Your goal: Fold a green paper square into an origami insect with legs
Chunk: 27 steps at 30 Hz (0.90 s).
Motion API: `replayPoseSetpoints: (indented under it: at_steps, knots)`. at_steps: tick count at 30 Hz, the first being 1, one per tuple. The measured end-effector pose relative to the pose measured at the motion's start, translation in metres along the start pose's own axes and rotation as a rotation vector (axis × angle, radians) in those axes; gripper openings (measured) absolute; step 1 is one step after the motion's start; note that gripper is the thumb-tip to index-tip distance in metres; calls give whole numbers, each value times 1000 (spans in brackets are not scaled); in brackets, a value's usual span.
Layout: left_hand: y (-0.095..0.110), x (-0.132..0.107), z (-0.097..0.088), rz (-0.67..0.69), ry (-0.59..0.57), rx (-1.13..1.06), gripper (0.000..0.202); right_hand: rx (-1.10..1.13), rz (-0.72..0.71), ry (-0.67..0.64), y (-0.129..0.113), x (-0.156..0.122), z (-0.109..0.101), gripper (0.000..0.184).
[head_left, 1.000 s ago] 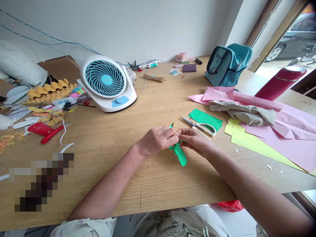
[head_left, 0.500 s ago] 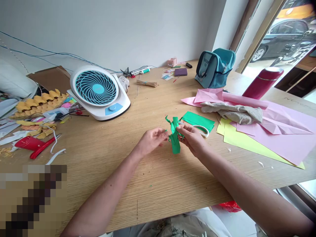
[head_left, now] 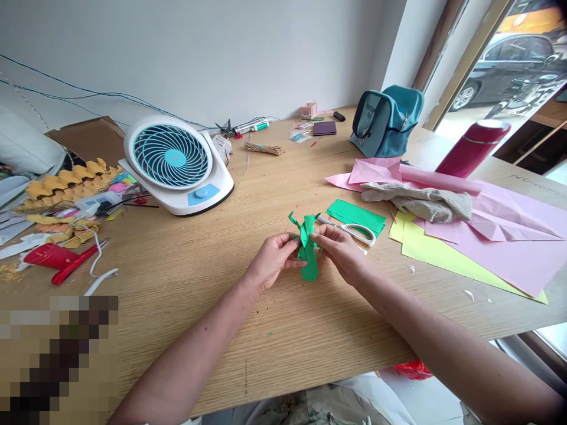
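A green folded paper figure (head_left: 309, 268) with thin curled strips at its sides is held above the wooden table. My left hand (head_left: 274, 260) pinches its left side, thumb and fingers closed on the paper. From the other side, my right hand (head_left: 343, 251) grips the figure between thumb and forefinger. White-handled scissors (head_left: 361, 233) lie just beyond my right hand, partly over a flat green paper sheet (head_left: 354, 213). The fingers cover part of the figure's middle.
To the left stands a white and blue fan (head_left: 177, 165), with a red glue gun (head_left: 66, 265) nearer. On the right are pink paper (head_left: 522, 236), yellow paper (head_left: 443, 260), grey gloves (head_left: 420, 200), a red bottle (head_left: 473, 147) and a teal bag (head_left: 385, 124).
My left hand has moved right and taken hold of the green paper figure. The figure has shifted slightly left, and more of the scissors now shows.
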<state>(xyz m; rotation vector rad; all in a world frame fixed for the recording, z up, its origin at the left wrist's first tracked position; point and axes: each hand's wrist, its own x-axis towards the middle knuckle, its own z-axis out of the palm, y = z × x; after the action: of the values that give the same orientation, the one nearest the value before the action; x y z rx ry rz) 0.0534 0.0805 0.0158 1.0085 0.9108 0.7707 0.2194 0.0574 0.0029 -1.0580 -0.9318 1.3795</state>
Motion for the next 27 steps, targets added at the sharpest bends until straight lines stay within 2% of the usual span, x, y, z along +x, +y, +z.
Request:
replayPoseSetpoints:
  at_steps: [7,13,17,21,27]
  knots:
    - [6,-3,2,-22,-19,-84,15,-45,-65,11,3,-2,2,41]
    - [7,-4,1,14,-77,-48,28,-29,-81,18,1,-2,3,42]
    - [6,-4,2,6,-20,18,31,-5,-26,-42,0,-2,0,40]
    - [7,-5,3,16,52,53,30,-6,25,-16,-2,-4,-1,47]
    - [9,-8,4,51,74,77,31,-57,-42,-92,0,-3,2,52]
